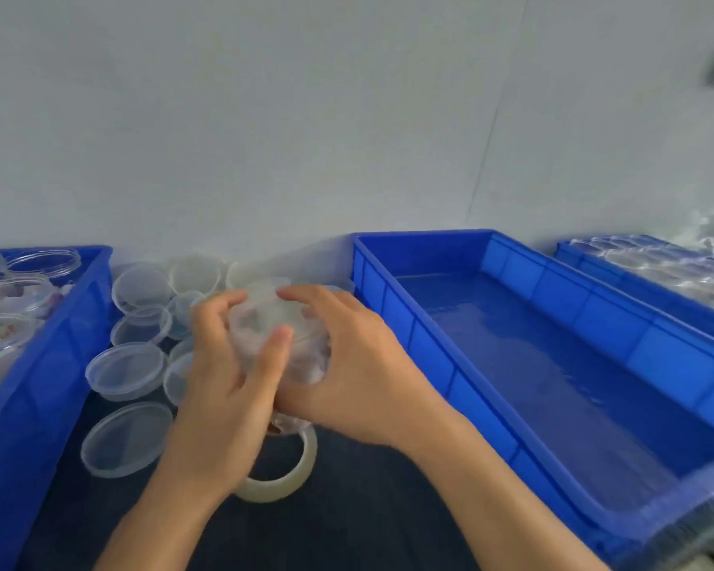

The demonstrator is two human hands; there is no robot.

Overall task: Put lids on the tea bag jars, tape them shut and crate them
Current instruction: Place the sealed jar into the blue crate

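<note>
Head view: clear jar (279, 344) with tea bags inside, held above the dark table (347, 508) between both hands. Left hand (227, 389) curls round its near-left side, thumb across the front; right hand (347, 364) wraps the right side, fingers over the lid (264, 294), which seems seated, though blur hides the rim. Tape roll (283, 476) lies just below the hands. Loose lids (126, 370) sit left of the left hand; crate of open jars (38, 364) further left. Blue crate (553, 364) stands right of the right hand.
</note>
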